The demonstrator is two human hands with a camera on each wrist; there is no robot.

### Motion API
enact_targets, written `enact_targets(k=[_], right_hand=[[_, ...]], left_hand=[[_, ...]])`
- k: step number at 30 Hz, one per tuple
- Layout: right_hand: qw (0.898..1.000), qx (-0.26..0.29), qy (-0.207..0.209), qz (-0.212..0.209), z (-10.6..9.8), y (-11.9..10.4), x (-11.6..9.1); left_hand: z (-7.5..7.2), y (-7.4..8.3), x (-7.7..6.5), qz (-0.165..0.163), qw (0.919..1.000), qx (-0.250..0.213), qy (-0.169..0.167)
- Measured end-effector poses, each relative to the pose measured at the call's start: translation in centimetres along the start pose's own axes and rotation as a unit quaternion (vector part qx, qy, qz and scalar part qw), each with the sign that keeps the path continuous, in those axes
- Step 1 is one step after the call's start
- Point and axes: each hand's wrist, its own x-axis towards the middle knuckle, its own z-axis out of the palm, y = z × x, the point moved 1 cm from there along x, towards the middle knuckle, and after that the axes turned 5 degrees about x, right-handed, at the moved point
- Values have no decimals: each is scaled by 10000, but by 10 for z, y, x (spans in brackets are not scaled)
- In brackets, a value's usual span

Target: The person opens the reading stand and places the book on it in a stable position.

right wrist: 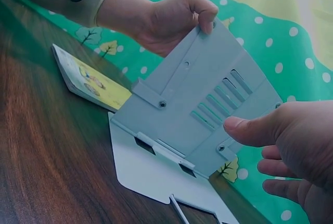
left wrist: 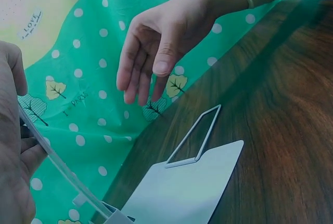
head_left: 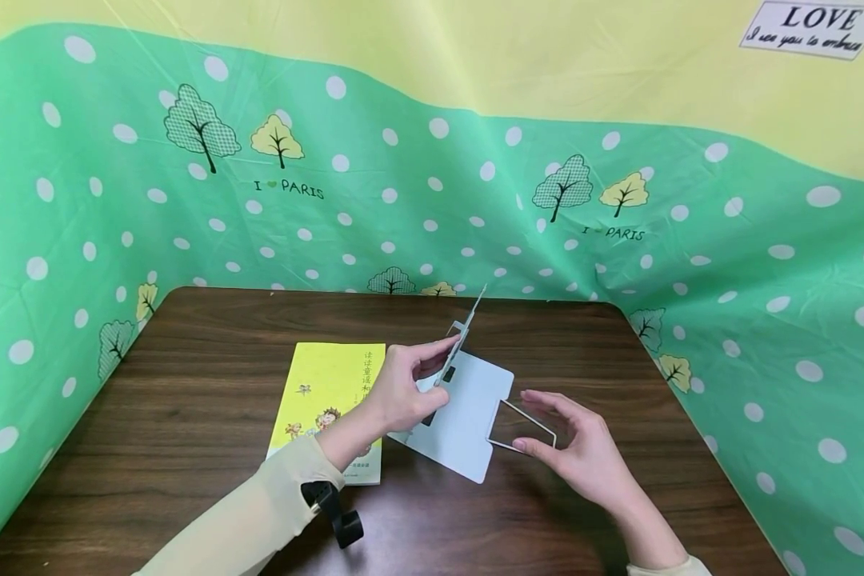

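In the head view, the pale metal stand [head_left: 468, 424] sits on the wooden table [head_left: 209, 400], and your left hand [head_left: 403, 392] is clamped on its raised panel [head_left: 472, 314]. The yellow book [head_left: 324, 400] lies just left of the stand; your right hand [head_left: 579, 448] is at the stand's right, thumb and fingers apart. In the left wrist view, that hand hovers by the stand's wire loop [left wrist: 209, 132], gripping nothing. In the right wrist view, you pinch the panel's upper corner; slots [right wrist: 218, 108] show on its face.

Dark wood-grain table [head_left: 187, 384], yellow illustrated book [head_left: 331, 372] lying flat, pale hinged stand [head_left: 468, 400] on its base plate [right wrist: 151, 172] beside it
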Motion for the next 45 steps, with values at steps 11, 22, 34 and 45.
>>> enact_targets(k=[11, 22, 34, 45], right_hand=[[9993, -260, -58, 246, -5, 5, -5], [9958, -581, -144, 690, -8, 18, -10], [9925, -511, -195, 1093, -5, 36, -17], [9820, -1098, -279, 1514, -4, 44, -20]], left_hand=[[-5, -5, 4, 38, 9995, -226, -218], [-8, -8, 8, 17, 9986, -375, -377], [-9, -14, 13, -2, 9983, -328, -475], [-12, -17, 16, -21, 9981, -290, -541]])
